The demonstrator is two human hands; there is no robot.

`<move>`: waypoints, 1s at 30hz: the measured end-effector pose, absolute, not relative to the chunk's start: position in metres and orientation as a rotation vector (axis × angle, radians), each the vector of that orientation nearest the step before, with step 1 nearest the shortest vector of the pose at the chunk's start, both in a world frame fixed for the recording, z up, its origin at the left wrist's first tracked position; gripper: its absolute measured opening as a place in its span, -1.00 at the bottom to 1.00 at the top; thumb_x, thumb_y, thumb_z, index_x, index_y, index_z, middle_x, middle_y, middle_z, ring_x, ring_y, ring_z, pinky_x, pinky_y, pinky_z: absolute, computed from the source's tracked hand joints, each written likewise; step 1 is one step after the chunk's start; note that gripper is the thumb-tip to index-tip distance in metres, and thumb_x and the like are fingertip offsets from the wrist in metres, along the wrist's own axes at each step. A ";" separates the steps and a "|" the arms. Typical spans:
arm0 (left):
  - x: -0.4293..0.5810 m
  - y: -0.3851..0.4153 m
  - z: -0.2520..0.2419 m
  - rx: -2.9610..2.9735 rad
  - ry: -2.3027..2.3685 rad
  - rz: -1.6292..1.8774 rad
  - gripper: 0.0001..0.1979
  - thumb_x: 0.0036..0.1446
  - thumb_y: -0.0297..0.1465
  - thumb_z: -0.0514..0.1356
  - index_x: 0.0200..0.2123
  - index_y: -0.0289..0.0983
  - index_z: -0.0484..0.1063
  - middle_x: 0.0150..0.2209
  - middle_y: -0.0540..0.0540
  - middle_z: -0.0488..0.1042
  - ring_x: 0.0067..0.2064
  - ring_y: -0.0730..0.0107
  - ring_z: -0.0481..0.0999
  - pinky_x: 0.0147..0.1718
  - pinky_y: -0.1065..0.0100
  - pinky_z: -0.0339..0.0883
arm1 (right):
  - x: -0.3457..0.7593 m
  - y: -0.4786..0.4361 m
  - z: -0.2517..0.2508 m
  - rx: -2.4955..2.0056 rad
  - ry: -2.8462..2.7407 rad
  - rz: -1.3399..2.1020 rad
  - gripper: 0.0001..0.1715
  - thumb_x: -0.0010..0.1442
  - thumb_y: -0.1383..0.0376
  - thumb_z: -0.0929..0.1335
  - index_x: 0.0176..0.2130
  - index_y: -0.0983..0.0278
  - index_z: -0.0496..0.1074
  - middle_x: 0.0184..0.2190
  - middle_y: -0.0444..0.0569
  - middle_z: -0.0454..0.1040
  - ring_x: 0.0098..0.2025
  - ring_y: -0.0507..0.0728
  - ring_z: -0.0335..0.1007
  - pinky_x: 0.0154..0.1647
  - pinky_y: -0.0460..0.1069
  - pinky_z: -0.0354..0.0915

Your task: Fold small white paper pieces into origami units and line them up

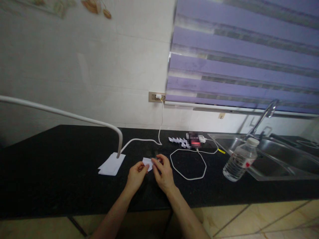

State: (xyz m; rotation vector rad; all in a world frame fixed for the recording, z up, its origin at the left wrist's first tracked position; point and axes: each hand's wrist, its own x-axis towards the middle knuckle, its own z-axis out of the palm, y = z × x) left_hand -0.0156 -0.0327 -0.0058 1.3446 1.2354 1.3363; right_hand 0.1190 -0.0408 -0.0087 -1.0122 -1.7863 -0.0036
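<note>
Both of my hands meet over a small white piece of paper on the black countertop. My left hand pinches the paper's left side with its fingers curled. My right hand presses its fingertips on the paper's right edge. A stack of white paper sheets lies to the left of my hands. A row of small folded white paper pieces lies further back on the counter.
A white gooseneck lamp arm curves down onto the paper stack. A white cable loops right of my hands and runs to a wall socket. A plastic water bottle stands beside a steel sink with a tap.
</note>
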 end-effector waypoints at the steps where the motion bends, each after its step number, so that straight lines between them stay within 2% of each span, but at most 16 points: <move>1: -0.015 -0.033 -0.005 1.343 1.240 1.337 -0.76 -0.20 -0.21 0.18 -0.61 -0.28 0.29 -0.65 0.10 0.31 -0.55 0.50 0.33 -0.53 0.49 0.18 | 0.119 -0.041 -0.009 -1.014 -1.793 -0.009 -0.62 0.10 0.41 0.24 -0.06 0.19 0.33 -0.08 0.06 0.21 -0.12 0.12 0.20 -0.14 0.05 0.25; 12: -0.015 -0.034 -0.004 1.378 1.253 1.337 -0.73 -0.18 -0.20 0.17 -0.64 -0.27 0.23 -0.68 0.11 0.25 -0.56 0.51 0.30 -0.54 0.50 0.16 | 0.119 -0.042 -0.008 -1.004 -1.825 0.002 -0.59 0.10 0.42 0.22 -0.03 0.20 0.30 -0.05 0.07 0.19 -0.07 0.13 0.18 -0.10 0.07 0.24; 30: -0.017 -0.030 -0.014 1.439 1.236 1.364 -0.78 -0.13 -0.25 0.16 -0.61 -0.28 0.27 -0.64 0.10 0.27 -0.54 0.51 0.31 -0.54 0.51 0.17 | 0.119 -0.042 -0.009 -1.002 -1.846 -0.013 -0.58 0.10 0.42 0.21 -0.02 0.20 0.28 -0.05 0.08 0.20 -0.05 0.14 0.17 -0.10 0.08 0.24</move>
